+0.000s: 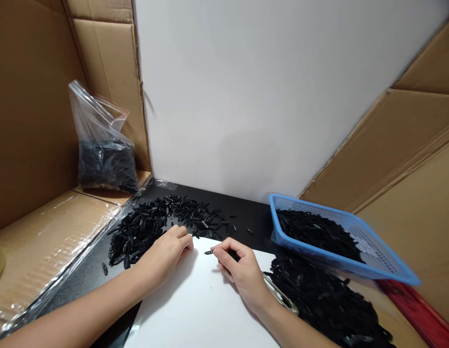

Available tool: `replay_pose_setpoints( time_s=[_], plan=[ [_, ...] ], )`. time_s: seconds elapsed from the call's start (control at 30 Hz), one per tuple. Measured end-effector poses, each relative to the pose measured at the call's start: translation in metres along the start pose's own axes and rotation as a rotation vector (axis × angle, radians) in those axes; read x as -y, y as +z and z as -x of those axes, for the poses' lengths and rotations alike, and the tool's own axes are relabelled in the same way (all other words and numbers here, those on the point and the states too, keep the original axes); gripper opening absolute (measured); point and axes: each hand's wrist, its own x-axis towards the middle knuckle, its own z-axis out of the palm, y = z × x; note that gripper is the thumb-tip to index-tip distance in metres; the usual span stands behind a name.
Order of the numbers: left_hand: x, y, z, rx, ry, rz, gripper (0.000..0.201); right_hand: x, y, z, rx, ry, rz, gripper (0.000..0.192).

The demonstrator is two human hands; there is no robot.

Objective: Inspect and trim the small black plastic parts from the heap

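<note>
Head view, right hand (242,275) grip pinching black piece (209,252), left hand (166,251) curled at pile (155,227) edge, white sheet (199,309) bare.

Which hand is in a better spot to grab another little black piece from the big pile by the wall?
Probably the left hand: its fingertips already rest at the edge of the loose pile. The right hand is over the white sheet, pinching one black piece.
</note>
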Motion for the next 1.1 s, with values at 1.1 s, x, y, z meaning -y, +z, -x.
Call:
replay_pose_setpoints(
  time_s=[1.1],
  plan=[
    [-0.005,-0.022,0.005,0.012,-0.126,0.104,0.018,0.001,0.004,0.005,0.026,-0.070,0.047,0.028]
  ],
)
